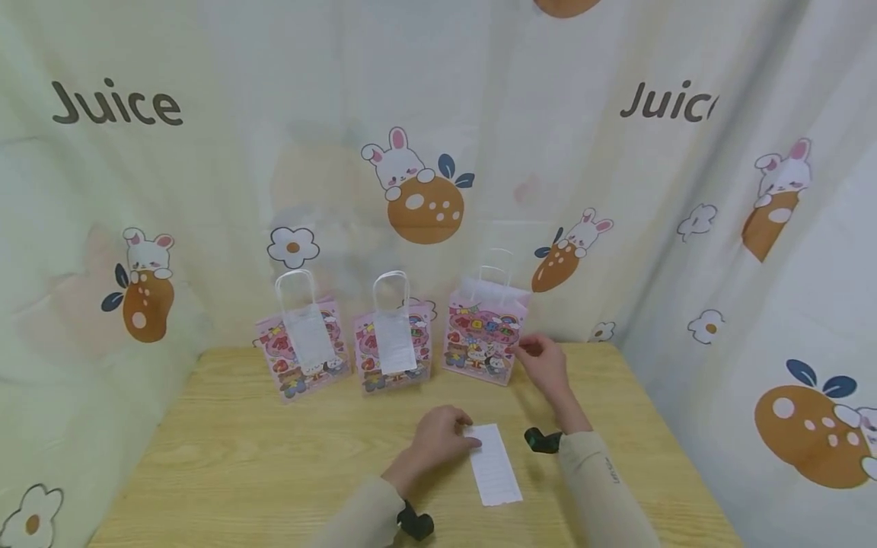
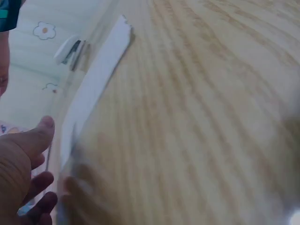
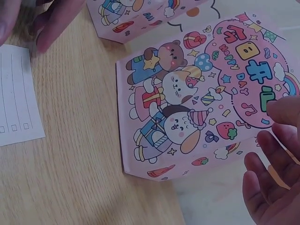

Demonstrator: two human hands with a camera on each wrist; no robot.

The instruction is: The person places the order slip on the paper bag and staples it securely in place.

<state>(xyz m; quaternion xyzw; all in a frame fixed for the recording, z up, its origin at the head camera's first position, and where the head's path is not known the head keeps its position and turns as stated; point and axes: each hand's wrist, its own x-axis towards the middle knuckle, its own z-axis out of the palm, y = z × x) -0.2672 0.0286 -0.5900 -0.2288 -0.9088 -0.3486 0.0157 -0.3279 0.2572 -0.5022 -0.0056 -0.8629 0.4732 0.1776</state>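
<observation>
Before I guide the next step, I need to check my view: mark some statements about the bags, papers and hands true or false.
1. Three pink bags stand on the table. True.
2. The left bag and middle bag have white paper over their fronts. True.
3. The right hand is beside the left bag. False: the right hand is at the rightmost bag.
4. The loose slip lies behind the bags. False: the loose slip is in front, near the left hand.
</observation>
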